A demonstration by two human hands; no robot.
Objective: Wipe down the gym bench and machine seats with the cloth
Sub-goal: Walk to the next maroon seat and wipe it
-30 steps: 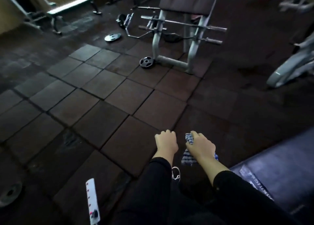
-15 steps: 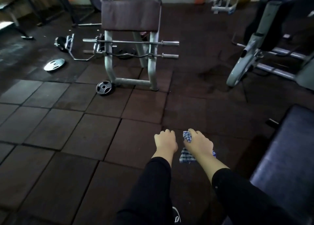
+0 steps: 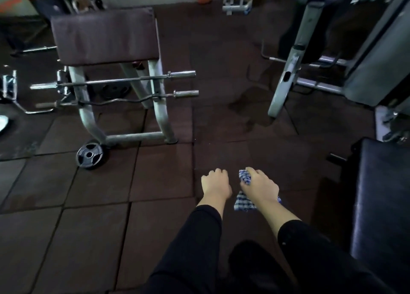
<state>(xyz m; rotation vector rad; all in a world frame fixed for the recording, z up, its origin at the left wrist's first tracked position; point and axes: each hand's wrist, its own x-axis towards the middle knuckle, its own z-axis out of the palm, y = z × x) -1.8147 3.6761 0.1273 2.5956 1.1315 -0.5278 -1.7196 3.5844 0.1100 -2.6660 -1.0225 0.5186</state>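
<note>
R hand (image 3: 260, 186) grips cloth (image 3: 244, 201) | L hand (image 3: 216, 183) curled, empty | dark bench pad (image 3: 383, 196) lies just right — R nearer (judgement) | long axis runs away from viewer

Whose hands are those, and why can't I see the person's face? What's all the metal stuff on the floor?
The camera sits on the person's head and looks forward and down, so you see only their arms and hands. The right hand grips a blue checked cloth for wiping. The left hand is curled and holds nothing. This is a gym. Ahead stands a metal frame with a padded brown rest on top and bars racked across it. A round weight plate lies by its foot on the dark floor tiles. At the right edge is a dark padded bench, not being wiped yet.
</note>
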